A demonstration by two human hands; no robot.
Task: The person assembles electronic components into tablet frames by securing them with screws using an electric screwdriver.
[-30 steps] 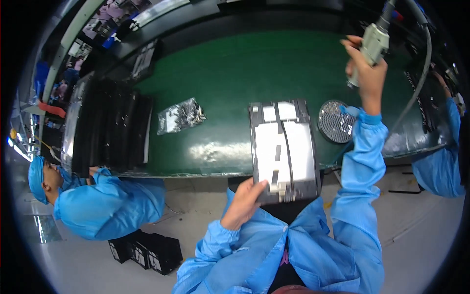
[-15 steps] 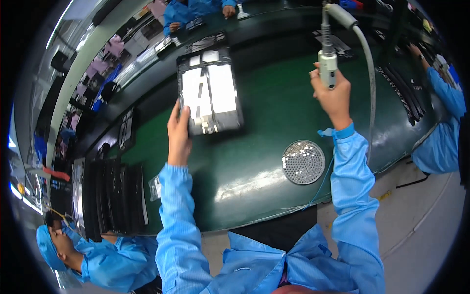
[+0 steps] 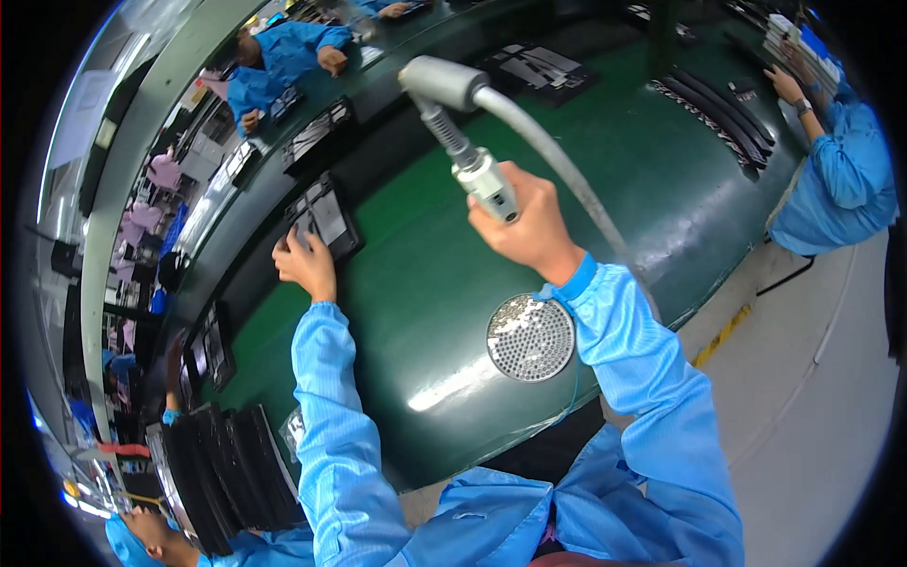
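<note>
My left hand (image 3: 304,265) reaches far forward over the green table (image 3: 444,283) and rests its fingers on the near edge of a flat dark panel with pale patches (image 3: 326,219). My right hand (image 3: 529,225) is raised above the table and grips a grey powered hand tool (image 3: 472,161) with a thick grey hose (image 3: 567,180) curving back over my wrist. Both arms wear blue sleeves. A round perforated metal disc (image 3: 530,337) lies on the table below my right forearm.
A stack of dark panels (image 3: 222,472) stands at the table's near left, beside a person in blue (image 3: 151,539). Other people in blue work at the far side (image 3: 283,61) and at the right (image 3: 831,180). More dark panels (image 3: 709,109) lie further along the table.
My left hand has carried the panel further away and to the left, onto the far part of the table. My right hand with the tool has swung toward the middle of the view.
</note>
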